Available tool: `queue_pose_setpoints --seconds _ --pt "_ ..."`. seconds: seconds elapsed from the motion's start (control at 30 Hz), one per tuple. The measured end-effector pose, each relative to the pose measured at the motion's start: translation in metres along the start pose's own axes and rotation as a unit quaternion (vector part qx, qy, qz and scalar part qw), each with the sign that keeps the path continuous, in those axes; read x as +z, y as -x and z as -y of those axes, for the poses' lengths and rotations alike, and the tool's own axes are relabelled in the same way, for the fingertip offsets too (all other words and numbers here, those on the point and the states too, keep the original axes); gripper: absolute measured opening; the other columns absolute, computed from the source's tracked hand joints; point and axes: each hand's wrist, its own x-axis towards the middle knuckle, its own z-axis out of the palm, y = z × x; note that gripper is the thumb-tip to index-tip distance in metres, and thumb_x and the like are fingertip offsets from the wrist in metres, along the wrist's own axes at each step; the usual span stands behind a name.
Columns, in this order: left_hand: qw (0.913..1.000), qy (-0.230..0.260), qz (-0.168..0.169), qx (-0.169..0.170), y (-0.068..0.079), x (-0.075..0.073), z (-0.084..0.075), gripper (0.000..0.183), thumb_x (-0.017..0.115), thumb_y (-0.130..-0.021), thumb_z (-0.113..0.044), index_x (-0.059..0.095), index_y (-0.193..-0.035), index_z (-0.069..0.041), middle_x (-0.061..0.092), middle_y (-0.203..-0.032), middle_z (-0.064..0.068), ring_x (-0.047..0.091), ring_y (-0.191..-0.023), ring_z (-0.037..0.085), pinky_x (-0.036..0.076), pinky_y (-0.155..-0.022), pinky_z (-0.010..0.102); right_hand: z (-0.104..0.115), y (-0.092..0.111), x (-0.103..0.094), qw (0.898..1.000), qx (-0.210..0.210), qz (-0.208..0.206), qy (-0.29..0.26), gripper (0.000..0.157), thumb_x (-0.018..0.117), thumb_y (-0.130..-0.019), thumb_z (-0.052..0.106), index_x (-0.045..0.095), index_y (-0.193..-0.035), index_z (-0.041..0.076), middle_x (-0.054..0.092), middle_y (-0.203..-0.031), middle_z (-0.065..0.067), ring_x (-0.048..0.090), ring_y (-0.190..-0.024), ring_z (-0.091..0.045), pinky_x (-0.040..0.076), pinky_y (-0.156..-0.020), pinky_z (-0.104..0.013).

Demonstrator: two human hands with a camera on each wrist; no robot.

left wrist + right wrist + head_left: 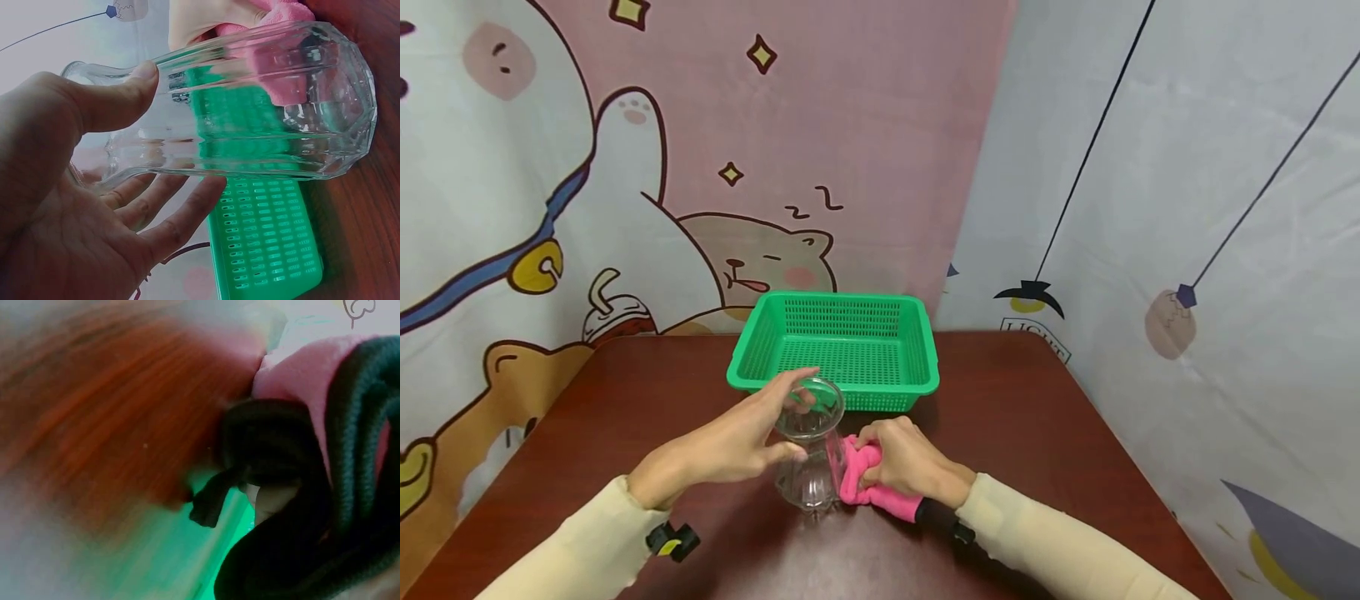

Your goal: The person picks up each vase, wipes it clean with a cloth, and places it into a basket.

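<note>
A clear glass vase (pixel 811 487) with a flared rim and faceted sides stands upright on the dark red-brown table. My left hand (pixel 722 446) holds it near the neck, thumb on the near side and fingers around the far side, as the left wrist view also shows. With my right hand (pixel 910 458) I grip a bunched pink cloth (pixel 853 483) against the vase's right side, low down. Dark fabric (pixel 269 434) with a small loop borders the pink in the right wrist view. My right fingertips are partly hidden in the folds.
Behind the vase sits a green plastic basket (pixel 760 383) with slotted sides. The wooden table (pixel 1022 417) reaches back to a curtain (pixel 880 167) printed with cartoon animals, and another light panel (pixel 1150 208) hangs along the right.
</note>
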Motion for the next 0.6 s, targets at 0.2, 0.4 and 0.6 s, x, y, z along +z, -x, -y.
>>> queue_pose_setpoints --seconds 0.2,0.4,0.6 --pt "0.9999 0.001 0.013 0.004 -0.0005 -0.0013 0.0000 0.100 0.089 -0.105 -0.013 0.024 -0.182 -0.008 0.062 -0.158 0.020 0.068 -0.148 0.040 0.067 -0.109 0.047 -0.0006 0.0021 0.0005 1.000 -0.009 -0.005 -0.021 0.038 0.110 -0.077 0.016 0.090 -0.109 0.011 0.088 -0.102 0.004 0.064 -0.085 0.000 0.057 -0.074 -0.021" --pt "0.9996 0.007 0.025 -0.008 -0.0008 -0.0044 -0.0011 0.099 0.087 -0.107 -0.014 0.023 -0.182 -0.009 0.061 -0.160 0.019 0.065 -0.151 0.041 0.068 -0.106 0.045 -0.0010 0.0026 -0.0030 0.998 0.004 -0.002 -0.061 0.035 0.109 -0.082 0.021 0.091 -0.111 0.014 0.088 -0.101 0.008 0.068 -0.087 -0.001 0.059 -0.076 -0.021" --pt "0.9997 0.010 0.020 -0.008 0.0003 -0.0034 -0.0017 0.101 0.088 -0.107 -0.016 0.022 -0.183 -0.011 0.061 -0.161 0.018 0.065 -0.152 0.040 0.066 -0.111 0.055 0.0014 0.0050 -0.0060 0.996 0.027 -0.015 -0.086 0.039 0.110 -0.082 0.030 0.091 -0.114 0.017 0.089 -0.108 0.008 0.073 -0.095 -0.002 0.061 -0.081 -0.023"
